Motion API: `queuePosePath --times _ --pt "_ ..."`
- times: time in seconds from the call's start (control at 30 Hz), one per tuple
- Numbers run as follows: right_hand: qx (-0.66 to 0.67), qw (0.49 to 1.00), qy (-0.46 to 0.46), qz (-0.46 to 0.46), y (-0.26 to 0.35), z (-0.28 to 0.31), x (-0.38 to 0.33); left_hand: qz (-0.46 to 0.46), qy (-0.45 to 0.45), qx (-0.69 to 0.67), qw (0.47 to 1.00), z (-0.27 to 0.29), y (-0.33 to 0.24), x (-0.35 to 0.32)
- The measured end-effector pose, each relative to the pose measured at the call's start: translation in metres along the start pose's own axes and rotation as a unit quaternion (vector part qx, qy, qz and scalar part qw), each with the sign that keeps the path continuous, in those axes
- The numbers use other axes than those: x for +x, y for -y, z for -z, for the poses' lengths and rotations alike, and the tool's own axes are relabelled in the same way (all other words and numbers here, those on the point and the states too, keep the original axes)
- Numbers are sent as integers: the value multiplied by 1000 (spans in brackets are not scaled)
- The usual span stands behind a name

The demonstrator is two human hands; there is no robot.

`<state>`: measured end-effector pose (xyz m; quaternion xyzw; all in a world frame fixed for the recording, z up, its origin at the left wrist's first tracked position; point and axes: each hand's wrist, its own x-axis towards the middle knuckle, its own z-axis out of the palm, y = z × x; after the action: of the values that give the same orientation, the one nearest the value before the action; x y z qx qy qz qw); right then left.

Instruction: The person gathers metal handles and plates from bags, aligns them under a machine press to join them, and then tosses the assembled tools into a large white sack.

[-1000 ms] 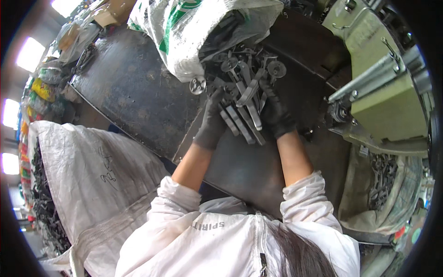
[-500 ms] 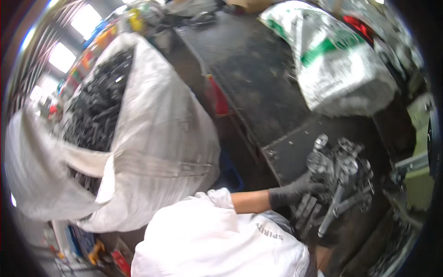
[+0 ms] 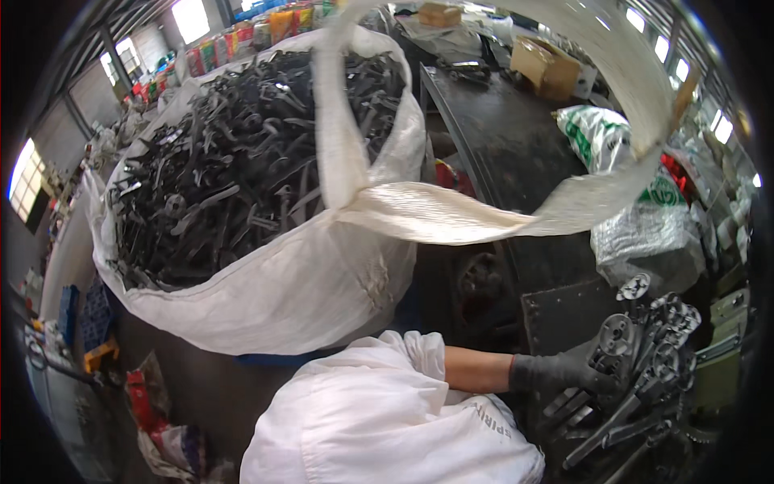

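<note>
- Grey-gloved, the left hand (image 3: 556, 373) wraps its fingers (image 3: 601, 379) round an armful of metal parts (image 3: 645, 379), long dark bars with round discs at their ends, held low at the right of the view over the dark steel counter (image 3: 564, 319).
- White sleeve (image 3: 387, 419) and bare forearm reach across from the person's body to the bundle; the left fingers are closed narrow about the near bars.
- Right hand: hidden behind the bundle or out of frame, so whether its fingers grip anything cannot be told.
- Left of the counter stands a big white bulk sack (image 3: 306, 282), its mouth open and heaped near the brim with similar black metal pieces (image 3: 234, 161).
- One lifting strap (image 3: 451, 214) of the sack loops across the upper middle of the view.
- On the counter's far side lies a smaller white and green bag (image 3: 637, 202), with a cardboard box (image 3: 547, 64) beyond it.
- Judged from how things lie, the work looks well advanced: the sack is already very full, while this bundle is not yet in it and sits well apart from its mouth.
- How many parts remain on the counter cannot be told, the bundle and the rim of the view covering that corner.
</note>
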<state>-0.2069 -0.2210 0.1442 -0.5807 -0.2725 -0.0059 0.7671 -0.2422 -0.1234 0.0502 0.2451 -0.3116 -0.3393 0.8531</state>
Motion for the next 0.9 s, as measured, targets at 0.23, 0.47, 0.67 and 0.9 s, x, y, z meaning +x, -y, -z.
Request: queuePosePath --times 0.23,0.47,0.67,0.9 --pt "-199 972 70 99 40 -101 53 -125 85 77 985 -18 -47 -29" --pt "-382 898 42 216 158 -211 70 -325 161 90 928 -80 -107 -50" --pt "-493 838 59 228 169 -207 98 -156 132 177 963 -72 -88 -98" --pt "-498 829 83 240 196 -180 75 -52 137 165 975 -47 -65 -58"
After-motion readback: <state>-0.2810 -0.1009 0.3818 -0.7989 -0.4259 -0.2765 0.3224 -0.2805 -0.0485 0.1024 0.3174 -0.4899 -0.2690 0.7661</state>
